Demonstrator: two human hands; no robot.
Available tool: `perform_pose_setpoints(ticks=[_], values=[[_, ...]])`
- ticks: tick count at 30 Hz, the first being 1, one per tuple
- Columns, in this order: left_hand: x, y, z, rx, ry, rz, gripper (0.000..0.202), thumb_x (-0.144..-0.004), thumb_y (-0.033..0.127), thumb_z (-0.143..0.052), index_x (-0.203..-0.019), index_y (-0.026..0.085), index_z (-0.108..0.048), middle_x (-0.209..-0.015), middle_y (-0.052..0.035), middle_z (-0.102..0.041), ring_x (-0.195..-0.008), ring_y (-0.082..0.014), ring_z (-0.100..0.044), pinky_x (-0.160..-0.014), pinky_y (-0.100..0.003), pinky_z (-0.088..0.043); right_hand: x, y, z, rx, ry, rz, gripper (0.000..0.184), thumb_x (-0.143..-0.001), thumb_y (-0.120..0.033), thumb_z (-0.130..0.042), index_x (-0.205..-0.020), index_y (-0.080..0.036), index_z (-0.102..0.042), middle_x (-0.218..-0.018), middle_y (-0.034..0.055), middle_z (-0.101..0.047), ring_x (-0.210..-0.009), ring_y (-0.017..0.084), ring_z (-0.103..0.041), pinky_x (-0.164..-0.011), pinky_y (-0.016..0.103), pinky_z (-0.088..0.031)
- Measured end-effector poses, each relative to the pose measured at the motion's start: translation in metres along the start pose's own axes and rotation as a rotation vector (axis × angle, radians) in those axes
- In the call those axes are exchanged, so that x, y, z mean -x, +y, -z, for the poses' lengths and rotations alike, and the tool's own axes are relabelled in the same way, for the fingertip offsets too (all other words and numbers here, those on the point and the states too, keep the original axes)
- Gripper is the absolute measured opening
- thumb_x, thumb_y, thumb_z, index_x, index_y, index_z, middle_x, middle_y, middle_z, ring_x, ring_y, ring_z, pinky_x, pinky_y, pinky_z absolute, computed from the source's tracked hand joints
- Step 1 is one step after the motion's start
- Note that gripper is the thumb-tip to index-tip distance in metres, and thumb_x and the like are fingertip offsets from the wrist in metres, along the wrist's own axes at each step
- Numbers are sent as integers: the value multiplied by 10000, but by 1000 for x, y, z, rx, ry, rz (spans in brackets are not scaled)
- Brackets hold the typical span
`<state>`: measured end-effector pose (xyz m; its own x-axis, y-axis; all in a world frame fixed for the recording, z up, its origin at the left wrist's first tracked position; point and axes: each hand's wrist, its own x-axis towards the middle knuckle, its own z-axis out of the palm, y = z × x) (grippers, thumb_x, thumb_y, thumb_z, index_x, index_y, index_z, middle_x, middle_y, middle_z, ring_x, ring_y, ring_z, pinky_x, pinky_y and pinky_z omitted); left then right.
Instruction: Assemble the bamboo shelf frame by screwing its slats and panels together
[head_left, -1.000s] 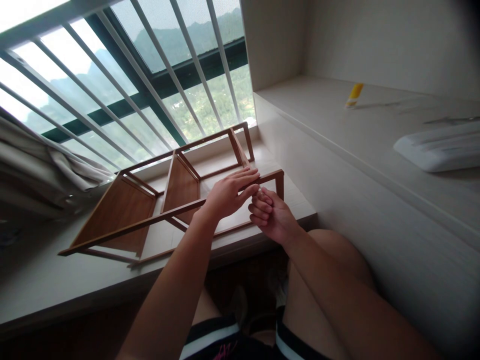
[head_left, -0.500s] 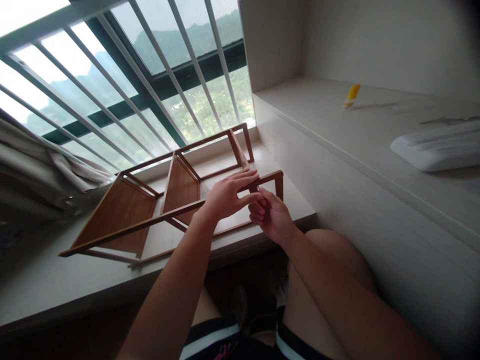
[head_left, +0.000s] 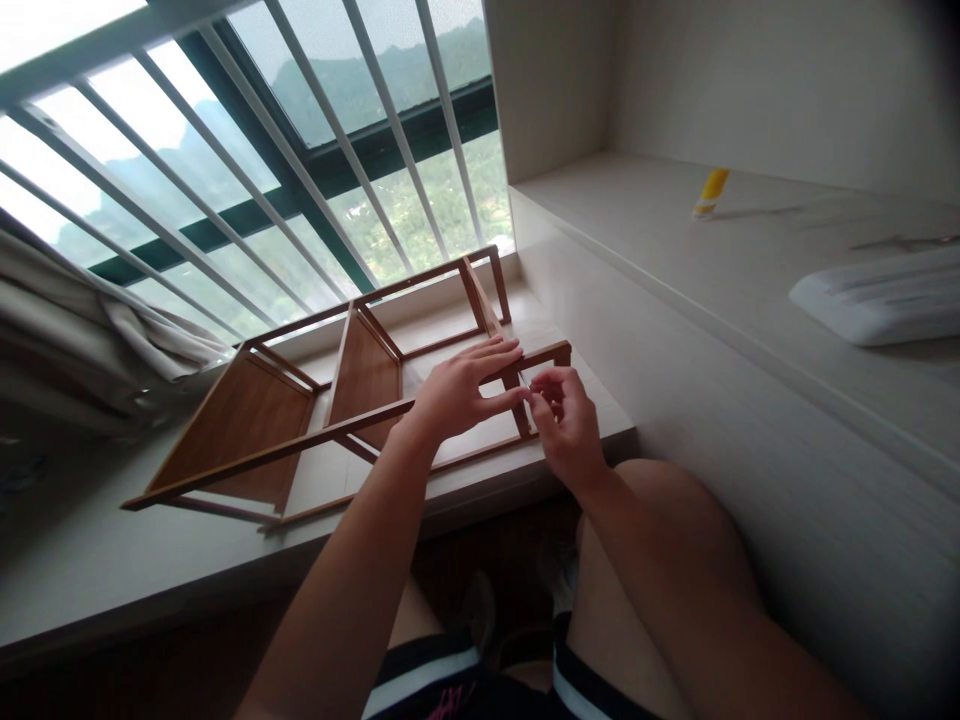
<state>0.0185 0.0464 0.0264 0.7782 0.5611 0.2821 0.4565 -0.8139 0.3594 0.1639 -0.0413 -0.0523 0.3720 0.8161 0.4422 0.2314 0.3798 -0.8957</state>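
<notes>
A brown wooden shelf rack lies on its side on the pale window ledge. My left hand rests flat over the rack's upper front rail near its right end, fingers stretched out. My right hand is just right of it, beside a short upright crosspiece, with thumb and fingers pinched together on something small I cannot make out. The fingertips of both hands nearly touch.
A barred window rises behind the ledge, with a bunched curtain at left. A raised pale counter runs along the right, bearing a yellow and white tube and a white flat object. My knees are below.
My right hand has uncurled from a fist under the rail, risen a little and now pinches at the crosspiece. The left hand has stayed on the rail.
</notes>
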Motion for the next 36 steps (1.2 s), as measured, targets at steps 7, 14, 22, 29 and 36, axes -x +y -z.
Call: perform_pose_setpoints(ticks=[7, 14, 22, 29, 36], values=[[0, 0, -1, -15, 9, -4, 567, -818, 479, -625, -1328, 234, -576, -1401, -40, -545, -1362, -252, -432, -1126, -407, -390, 1, -1, -4, 122, 16, 162, 43, -881, -218, -561, -922, -221, -575, -870, 11, -615, -697, 129, -571, -588, 252, -474], [0, -1, -2, -21, 18, -1, 566, -816, 483, -627, -1328, 247, -574, -1398, -32, -549, -1355, -250, -442, -1122, -412, -393, 2, 6, -3, 213, 76, 154, 90, -879, -290, -605, -911, -220, -559, -776, -10, -607, -617, 117, -558, -564, 248, -458], [0, 0, 0, -18, 14, 5, 560, -824, 493, -616, -1332, 262, -569, -1401, -21, -546, -1359, -248, -436, -1120, -424, -395, -4, 4, -1, 340, -21, 195, 223, -936, -342, -514, -759, -213, -472, -670, -29, -479, -580, 115, -445, -576, 258, -364], [1, 1, -1, -27, 12, -3, 559, -836, 511, -597, -1335, 261, -565, -1402, -28, -546, -1362, -242, -434, -1118, -422, -394, -6, 0, 0, 334, -45, 236, 237, -934, -281, -484, -710, -213, -449, -646, -29, -435, -592, 124, -416, -597, 274, -325], [1, 2, 1, -13, 3, -8, 561, -839, 518, -592, -1341, 269, -559, -1409, -34, -538, -1367, -258, -424, -1112, -438, -399, -6, -1, 1, 357, -43, 240, 240, -922, -251, -474, -690, -216, -424, -652, -19, -455, -605, 132, -417, -602, 277, -321]])
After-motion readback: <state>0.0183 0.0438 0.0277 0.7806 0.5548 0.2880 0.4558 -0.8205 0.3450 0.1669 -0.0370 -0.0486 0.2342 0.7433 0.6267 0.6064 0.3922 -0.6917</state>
